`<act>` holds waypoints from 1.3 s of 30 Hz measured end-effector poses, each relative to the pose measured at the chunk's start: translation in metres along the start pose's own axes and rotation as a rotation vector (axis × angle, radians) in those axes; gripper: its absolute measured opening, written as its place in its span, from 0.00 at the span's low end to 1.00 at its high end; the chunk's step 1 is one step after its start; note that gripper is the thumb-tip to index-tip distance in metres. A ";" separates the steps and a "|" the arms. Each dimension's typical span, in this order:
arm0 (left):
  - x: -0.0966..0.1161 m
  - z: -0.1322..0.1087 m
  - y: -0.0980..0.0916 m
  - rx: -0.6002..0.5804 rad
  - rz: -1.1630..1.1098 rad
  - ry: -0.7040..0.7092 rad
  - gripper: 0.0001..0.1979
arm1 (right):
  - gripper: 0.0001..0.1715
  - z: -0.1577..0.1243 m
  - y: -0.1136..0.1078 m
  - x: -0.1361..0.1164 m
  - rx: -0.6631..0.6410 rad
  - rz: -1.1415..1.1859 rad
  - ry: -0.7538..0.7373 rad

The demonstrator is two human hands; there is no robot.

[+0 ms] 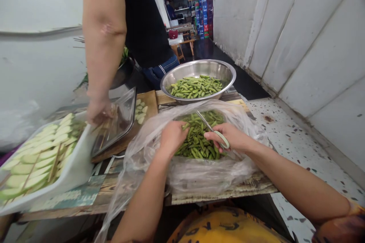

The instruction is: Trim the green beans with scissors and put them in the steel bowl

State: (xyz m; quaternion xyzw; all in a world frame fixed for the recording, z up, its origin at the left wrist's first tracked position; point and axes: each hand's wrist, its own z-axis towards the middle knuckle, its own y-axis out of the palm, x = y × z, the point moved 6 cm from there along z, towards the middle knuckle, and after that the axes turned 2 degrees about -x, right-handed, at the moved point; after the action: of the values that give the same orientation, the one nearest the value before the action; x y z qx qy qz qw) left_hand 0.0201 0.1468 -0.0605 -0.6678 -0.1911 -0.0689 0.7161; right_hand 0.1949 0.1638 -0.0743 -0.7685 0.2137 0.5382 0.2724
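Observation:
A clear plastic bag [151,140] lies opened wide on the table, full of green edamame pods [196,144]. Over its left side, my left hand [172,136] is closed, with a pod between thumb and fingers. My right hand [228,136] grips scissors [220,133] by their pale green handle above the pods, blades slanting up to the left. Behind the bag stands a steel bowl [199,67] with many more pods in it.
At the left, a co-worker's hand [99,112] reaches over a metal tray [119,133] with wooden sticks. A white tub [82,159] holds skewered pale green slices. A cutting board [152,102] bears cut pieces. A white wall [302,26] runs along the right.

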 end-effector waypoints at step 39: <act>0.010 -0.007 -0.005 -0.149 -0.587 0.041 0.16 | 0.28 -0.003 0.002 0.001 -0.083 -0.155 -0.023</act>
State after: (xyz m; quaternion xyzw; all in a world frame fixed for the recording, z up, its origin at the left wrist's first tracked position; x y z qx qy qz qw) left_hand 0.0286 0.1409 -0.0529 -0.6332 -0.3559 -0.3005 0.6181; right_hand 0.1960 0.1603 -0.0747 -0.7871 0.1280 0.5327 0.2833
